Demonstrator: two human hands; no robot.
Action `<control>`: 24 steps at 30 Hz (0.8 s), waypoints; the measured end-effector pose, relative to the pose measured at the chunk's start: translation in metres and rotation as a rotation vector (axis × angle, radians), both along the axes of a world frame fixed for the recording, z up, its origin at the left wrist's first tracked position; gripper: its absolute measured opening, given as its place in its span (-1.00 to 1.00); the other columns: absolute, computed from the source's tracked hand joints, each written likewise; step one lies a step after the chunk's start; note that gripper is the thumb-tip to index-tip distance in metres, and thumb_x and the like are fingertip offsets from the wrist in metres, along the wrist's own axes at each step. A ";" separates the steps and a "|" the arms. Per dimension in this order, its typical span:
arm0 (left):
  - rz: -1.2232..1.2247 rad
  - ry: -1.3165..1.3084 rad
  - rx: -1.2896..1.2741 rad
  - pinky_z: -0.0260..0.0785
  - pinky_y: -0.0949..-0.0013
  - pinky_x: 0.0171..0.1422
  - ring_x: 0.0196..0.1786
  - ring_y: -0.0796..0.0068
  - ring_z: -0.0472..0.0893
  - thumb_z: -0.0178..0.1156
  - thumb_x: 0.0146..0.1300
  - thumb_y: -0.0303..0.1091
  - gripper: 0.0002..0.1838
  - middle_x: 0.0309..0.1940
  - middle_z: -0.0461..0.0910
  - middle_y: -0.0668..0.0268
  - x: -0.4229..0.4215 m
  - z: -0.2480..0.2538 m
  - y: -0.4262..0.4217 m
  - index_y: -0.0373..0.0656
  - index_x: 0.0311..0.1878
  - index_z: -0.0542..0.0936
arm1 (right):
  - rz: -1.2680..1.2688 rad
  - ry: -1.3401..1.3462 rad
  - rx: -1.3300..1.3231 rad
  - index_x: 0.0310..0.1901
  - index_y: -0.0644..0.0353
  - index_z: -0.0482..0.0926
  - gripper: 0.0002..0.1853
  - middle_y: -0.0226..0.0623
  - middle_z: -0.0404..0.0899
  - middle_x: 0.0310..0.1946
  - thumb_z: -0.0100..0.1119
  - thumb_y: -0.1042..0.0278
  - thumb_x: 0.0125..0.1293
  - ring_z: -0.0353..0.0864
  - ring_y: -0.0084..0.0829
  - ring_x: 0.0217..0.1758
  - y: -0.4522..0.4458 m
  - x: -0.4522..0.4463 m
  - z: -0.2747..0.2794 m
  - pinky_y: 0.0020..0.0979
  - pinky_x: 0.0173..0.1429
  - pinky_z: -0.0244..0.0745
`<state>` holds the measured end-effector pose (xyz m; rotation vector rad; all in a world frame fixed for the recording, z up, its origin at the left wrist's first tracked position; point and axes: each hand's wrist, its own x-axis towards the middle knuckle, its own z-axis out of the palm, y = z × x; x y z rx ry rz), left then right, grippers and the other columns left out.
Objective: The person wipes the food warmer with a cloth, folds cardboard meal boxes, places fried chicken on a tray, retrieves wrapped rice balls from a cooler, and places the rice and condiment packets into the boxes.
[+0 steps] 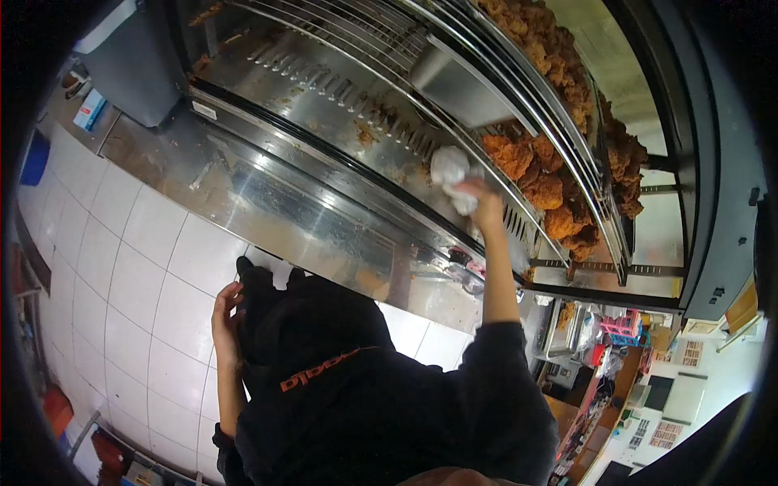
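My right hand reaches into a heated display cabinet and is closed on a crumpled white cloth. The cloth lies against the slotted metal floor of the cabinet, where brown crumbs and smears are scattered. Just beyond the hand, pieces of fried chicken sit on a wire rack. My left hand hangs low beside my dark apron, away from the cabinet. Its fingers are loosely bent and apart, with nothing visible in them.
A stainless steel pan rests on the rack above the cabinet floor. More fried chicken fills the upper rack. The cabinet's metal front ledge runs between me and the opening. A grey bin stands at the far left, near a small blue-and-white box.
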<state>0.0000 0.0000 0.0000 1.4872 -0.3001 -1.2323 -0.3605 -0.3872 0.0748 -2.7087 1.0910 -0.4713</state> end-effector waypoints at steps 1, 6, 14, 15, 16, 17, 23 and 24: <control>0.024 0.055 0.021 0.08 0.27 0.18 0.08 0.43 0.30 -0.23 0.26 0.16 -0.42 0.05 0.42 0.32 -0.010 -0.004 0.004 -0.10 0.10 0.40 | -0.016 0.041 0.011 -0.02 0.05 0.53 -0.65 -0.18 0.57 -0.16 0.12 0.20 0.15 0.52 -0.34 0.01 0.008 -0.016 0.011 -0.38 0.17 0.29; -0.216 -0.168 0.089 0.14 0.42 0.15 0.01 0.45 0.37 -0.16 0.32 -0.06 -0.56 -0.03 0.47 0.31 0.007 -0.015 -0.031 -0.21 0.00 0.47 | -0.352 -0.211 -0.113 0.10 0.00 0.38 -0.56 -0.12 0.30 0.16 -0.09 0.08 0.19 0.22 -0.07 0.24 -0.093 -0.020 -0.090 -0.17 0.32 0.07; -0.472 -0.630 0.478 0.13 0.13 0.23 0.21 0.07 0.26 -0.02 0.20 0.06 -0.42 0.18 0.24 0.03 0.018 -0.133 0.029 -0.14 0.17 0.31 | -0.798 0.049 -0.029 -0.17 0.32 0.52 -0.65 0.07 0.54 -0.25 0.09 0.23 0.08 0.53 -0.05 -0.16 0.010 -0.086 -0.018 -0.27 -0.11 0.40; -0.483 -0.613 0.499 0.13 0.13 0.23 0.21 0.07 0.26 -0.02 0.20 0.06 -0.42 0.18 0.24 0.03 0.009 -0.142 0.036 -0.14 0.17 0.31 | -0.796 -0.058 -0.099 -0.20 0.27 0.54 -0.66 0.02 0.55 -0.26 0.11 0.15 0.12 0.53 -0.07 -0.16 -0.004 -0.104 -0.034 -0.33 -0.13 0.41; -0.568 -0.567 0.576 0.10 0.06 0.25 0.25 0.06 0.20 -0.01 0.18 0.10 -0.37 0.22 0.17 0.03 -0.002 -0.153 0.038 -0.11 0.21 0.26 | -0.893 0.040 -0.076 -0.14 0.21 0.53 -0.58 -0.01 0.51 -0.15 0.02 0.04 0.13 0.48 -0.08 -0.06 -0.011 -0.089 -0.031 -0.29 -0.03 0.35; -0.654 -0.520 0.650 0.06 0.00 0.26 0.29 0.04 0.14 0.00 0.15 0.14 -0.32 0.26 0.11 0.03 -0.010 -0.162 0.041 -0.08 0.24 0.21 | -0.985 0.148 -0.046 -0.07 0.15 0.52 -0.50 -0.04 0.46 -0.05 -0.07 -0.08 0.14 0.42 -0.09 0.05 -0.019 -0.074 -0.028 -0.25 0.08 0.28; -0.747 -0.566 0.709 0.02 -0.04 0.27 0.32 0.01 0.08 0.02 0.12 0.15 -0.28 0.30 0.04 0.03 -0.025 -0.155 0.035 -0.04 0.27 0.17 | -0.856 0.515 -0.283 -0.20 0.26 0.58 -0.53 0.00 0.53 -0.15 -0.23 0.04 0.25 0.51 -0.08 -0.06 -0.080 -0.013 -0.046 -0.13 0.04 0.36; -0.751 -0.573 0.714 0.02 -0.04 0.28 0.32 0.01 0.08 0.02 0.13 0.15 -0.29 0.30 0.04 0.03 -0.025 -0.156 0.034 -0.04 0.27 0.18 | -0.871 0.524 -0.247 -0.17 0.28 0.56 -0.55 0.00 0.53 -0.14 -0.22 0.08 0.24 0.51 -0.07 -0.06 -0.079 -0.001 -0.039 -0.13 0.03 0.38</control>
